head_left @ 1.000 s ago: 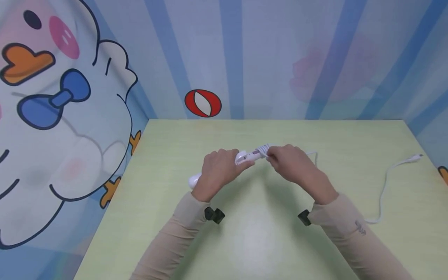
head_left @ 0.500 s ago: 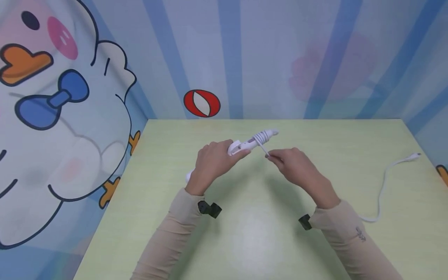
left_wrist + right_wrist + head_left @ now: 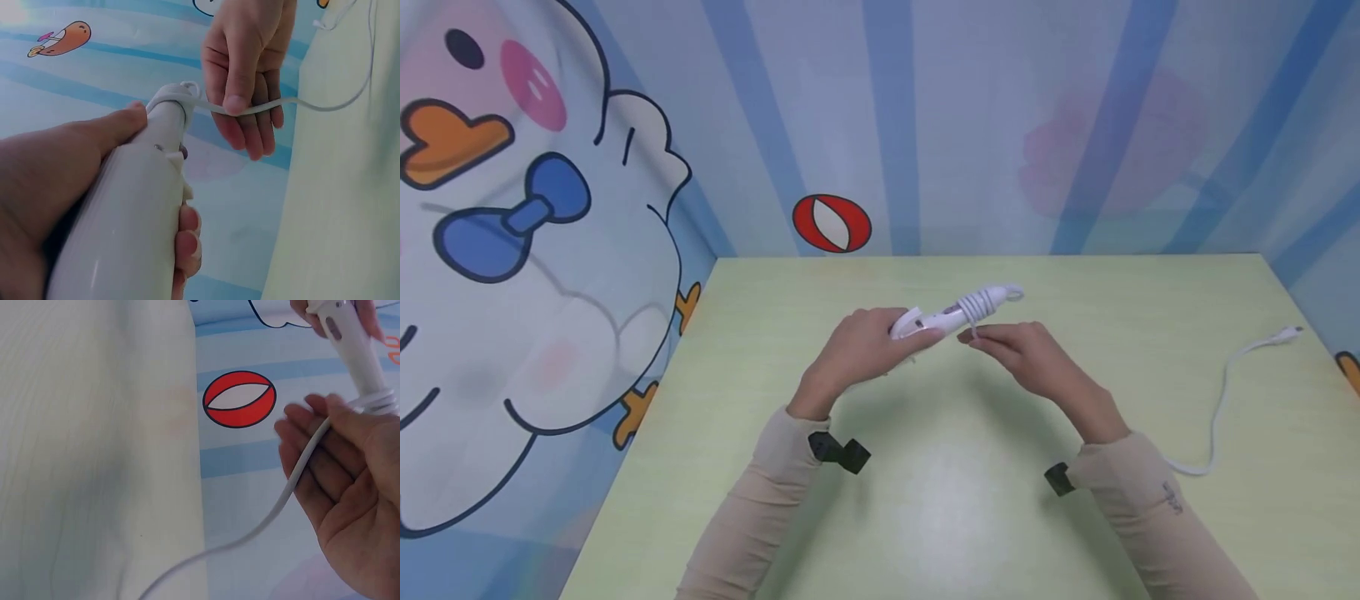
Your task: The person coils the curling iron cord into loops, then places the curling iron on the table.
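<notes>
A white curling iron (image 3: 943, 320), seen in part, is held above the table with its handle end tilted up to the right. My left hand (image 3: 861, 350) grips its body; in the left wrist view the thumb lies along the thick white barrel end (image 3: 125, 219) and the fingers curl round the far side. Several turns of white cord (image 3: 976, 305) wrap the handle near its end loop. With thumb against fingers, my right hand (image 3: 1033, 357) pinches the cord just below the wraps. In the right wrist view the cord (image 3: 275, 506) runs across that palm and trails down.
The cord's tail (image 3: 1216, 417) lies curved on the pale green table (image 3: 940, 517), its plug (image 3: 1288, 335) near the right edge. Behind stands a blue striped wall (image 3: 970, 125) with a printed red ball; a printed white bird (image 3: 580, 333) covers the left wall.
The right hand has drawn the cord out from the handle and moved it beneath, toward the left hand. The handle end has risen and shifted right; its wraps are now fully visible.
</notes>
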Demonstrator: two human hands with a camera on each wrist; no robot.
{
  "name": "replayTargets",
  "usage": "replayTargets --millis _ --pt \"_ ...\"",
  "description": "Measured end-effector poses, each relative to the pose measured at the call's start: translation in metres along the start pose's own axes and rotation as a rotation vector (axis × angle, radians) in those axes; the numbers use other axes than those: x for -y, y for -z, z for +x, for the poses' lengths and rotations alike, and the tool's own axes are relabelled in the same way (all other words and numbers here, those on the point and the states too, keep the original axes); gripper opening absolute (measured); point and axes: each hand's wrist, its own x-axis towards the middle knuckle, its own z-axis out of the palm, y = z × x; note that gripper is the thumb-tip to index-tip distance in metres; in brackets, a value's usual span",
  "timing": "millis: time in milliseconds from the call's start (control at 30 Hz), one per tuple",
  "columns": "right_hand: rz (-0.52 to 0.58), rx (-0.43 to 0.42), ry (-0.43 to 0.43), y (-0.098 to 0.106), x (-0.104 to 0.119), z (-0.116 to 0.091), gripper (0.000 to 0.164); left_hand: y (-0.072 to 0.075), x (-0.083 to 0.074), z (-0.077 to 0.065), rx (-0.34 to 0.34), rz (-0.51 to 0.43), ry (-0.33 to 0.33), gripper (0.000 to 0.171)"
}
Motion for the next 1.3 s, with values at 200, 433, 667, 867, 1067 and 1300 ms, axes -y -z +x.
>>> replayTargets --millis 200,433,667,867,1067,1300 --pt "0.232 0.027 0.042 0.004 -0.013 -0.002 0.024 0.003 -0.003 -0.004 0.1 -0.065 -0.077 0.05" --pt "0.214 0.12 0.097 0.018 -0.011 -0.004 0.012 0.012 -0.007 -0.01 0.213 -0.014 -0.202 0.038" --pt "0.074 0.209 0.137 0.029 -0.006 0.002 0.018 0.018 -0.011 -0.013 0.279 0.117 -0.28 0.037" --pt "-0.063 0.287 0.046 0.034 0.002 0.015 0.013 0.018 -0.019 -0.016 0.317 0.236 -0.283 0.039" --pt "-0.188 0.268 0.099 0.038 0.012 0.02 0.007 0.014 -0.026 -0.019 0.318 0.344 -0.253 0.04" --pt "-0.394 0.198 0.132 0.039 0.028 0.019 0.005 0.002 -0.026 -0.017 0.292 0.427 -0.205 0.04"
